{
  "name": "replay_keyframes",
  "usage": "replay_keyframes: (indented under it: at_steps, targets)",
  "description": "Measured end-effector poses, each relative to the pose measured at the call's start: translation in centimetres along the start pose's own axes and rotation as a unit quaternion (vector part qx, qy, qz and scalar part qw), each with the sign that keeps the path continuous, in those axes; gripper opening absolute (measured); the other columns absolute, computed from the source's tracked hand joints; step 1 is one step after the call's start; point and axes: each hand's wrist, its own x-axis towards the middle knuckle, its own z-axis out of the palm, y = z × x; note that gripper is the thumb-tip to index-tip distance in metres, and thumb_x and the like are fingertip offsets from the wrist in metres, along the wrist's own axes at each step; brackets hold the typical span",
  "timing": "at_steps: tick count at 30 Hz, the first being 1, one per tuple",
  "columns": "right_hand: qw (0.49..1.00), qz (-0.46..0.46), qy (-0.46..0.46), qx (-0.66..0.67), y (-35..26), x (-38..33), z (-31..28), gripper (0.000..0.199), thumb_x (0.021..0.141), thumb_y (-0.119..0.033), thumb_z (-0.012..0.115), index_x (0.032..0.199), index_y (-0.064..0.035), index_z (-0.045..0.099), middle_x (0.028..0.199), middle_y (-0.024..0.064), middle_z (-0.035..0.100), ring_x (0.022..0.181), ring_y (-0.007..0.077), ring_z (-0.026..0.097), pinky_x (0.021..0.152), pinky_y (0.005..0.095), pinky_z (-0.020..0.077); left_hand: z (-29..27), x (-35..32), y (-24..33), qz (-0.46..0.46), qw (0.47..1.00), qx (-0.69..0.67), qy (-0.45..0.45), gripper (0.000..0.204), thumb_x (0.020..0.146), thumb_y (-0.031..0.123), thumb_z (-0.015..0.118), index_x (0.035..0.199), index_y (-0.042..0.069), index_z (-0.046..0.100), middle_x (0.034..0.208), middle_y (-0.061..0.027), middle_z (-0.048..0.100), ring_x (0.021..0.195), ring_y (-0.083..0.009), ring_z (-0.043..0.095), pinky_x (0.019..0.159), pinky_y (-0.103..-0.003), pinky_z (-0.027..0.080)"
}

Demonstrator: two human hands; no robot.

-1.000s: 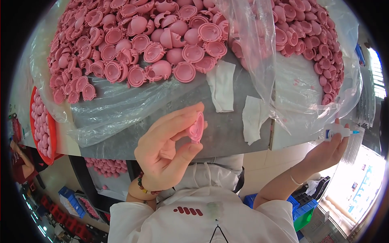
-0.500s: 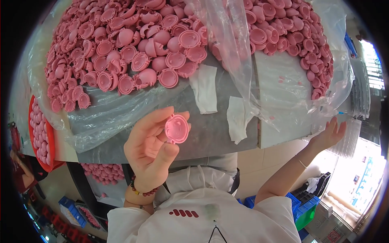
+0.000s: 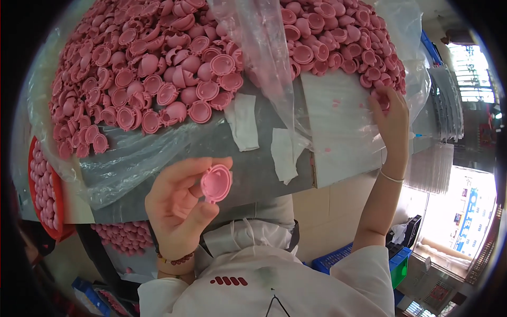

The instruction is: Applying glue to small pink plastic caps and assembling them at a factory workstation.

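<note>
My left hand (image 3: 178,211) holds a pink plastic half-shell (image 3: 216,182) between thumb and fingers, its hollow side toward me, above the front of the grey table. At the edge of the right-hand pile of pink half-shells (image 3: 338,37), my right hand (image 3: 392,108) has its fingers curled round another half-shell (image 3: 384,105), which they partly cover. A larger pile of similar pink half-shells (image 3: 150,63) fills the left side of the table; some show domed backs, others ringed hollows.
Clear plastic sheeting (image 3: 264,47) runs between the piles. Two white cloth strips (image 3: 242,121) lie on the grey table (image 3: 243,182), beside a pale board (image 3: 338,142). A red basin (image 3: 59,211) of pink balls stands at left; a box of pink pieces (image 3: 124,238) sits below the table edge.
My right hand has moved from the table's right edge forward and left to the right-hand pile, its fingers closing round a half-shell. My left hand keeps its half-shell. The whole view has shifted.
</note>
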Motion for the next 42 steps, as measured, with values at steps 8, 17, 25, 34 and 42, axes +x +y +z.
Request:
replay_keyframes:
  at_steps: [8, 17, 25, 34, 42]
  targets:
    - [0.995, 0.028, 0.027, -0.094, 0.0, 0.2, 1.6, 0.02, 0.077, -0.018, 0.058, 0.077, -0.0009, 0.048, 0.067, 0.0109, 0.055, 0.058, 0.0216, 0.053, 0.057, 0.0302, 0.042, -1.2, -0.2, -1.0, -0.074, 0.997, -0.033, 0.012, 0.041, 0.078, 0.002, 0.057, 0.114, -0.007, 0.04, 0.111, -0.0171, 0.049, 0.107, -0.0238, 0.048, 0.088, -0.032, 0.04]
    - [0.965, 0.056, 0.178, 0.185, -5.7, -2.8, -0.3, 0.021, 0.066, -0.004, 0.066, 0.074, -0.0039, 0.046, 0.069, 0.0047, 0.054, 0.06, 0.0085, 0.05, 0.055, 0.0219, 0.0401, -1.4, 0.1, -0.9, -0.087, 0.994, -0.06, -0.013, 0.041, 0.079, 0.0, 0.055, 0.116, -0.007, 0.038, 0.111, -0.0171, 0.05, 0.106, -0.0231, 0.048, 0.088, -0.031, 0.04]
    - [0.935, -0.216, -0.115, 0.258, -16.5, -7.4, 2.6, 0.027, 0.051, 0.004, 0.066, 0.073, -0.0051, 0.053, 0.079, 0.0088, 0.059, 0.064, 0.0204, 0.056, 0.052, 0.0277, 0.045, -1.8, 0.3, -0.8, -0.119, 0.984, -0.127, -0.025, 0.041, 0.079, 0.002, 0.055, 0.116, -0.007, 0.038, 0.11, -0.018, 0.05, 0.106, -0.0225, 0.049, 0.09, -0.031, 0.038]
    - [0.951, -0.168, -0.086, 0.244, -17.0, -7.1, 3.9, 0.032, 0.049, -0.001, 0.068, 0.078, -0.0036, 0.055, 0.078, 0.0064, 0.055, 0.066, 0.0225, 0.054, 0.054, 0.0303, 0.0438, -1.5, 0.7, -0.4, -0.136, 0.981, -0.14, -0.013, 0.044, 0.078, 0.0, 0.056, 0.117, -0.006, 0.036, 0.11, -0.0188, 0.05, 0.106, -0.0219, 0.048, 0.09, -0.03, 0.037]
    - [0.929, -0.139, -0.009, 0.342, -16.8, -6.9, 3.6, 0.03, 0.049, -0.001, 0.066, 0.079, -0.0011, 0.058, 0.074, 0.0079, 0.055, 0.064, 0.0178, 0.054, 0.053, 0.0263, 0.0425, -1.6, 0.4, -0.9, -0.114, 0.99, -0.081, -0.025, 0.043, 0.073, -0.004, 0.059, 0.113, -0.006, 0.042, 0.108, -0.0181, 0.052, 0.102, -0.0206, 0.051, 0.087, -0.03, 0.041]
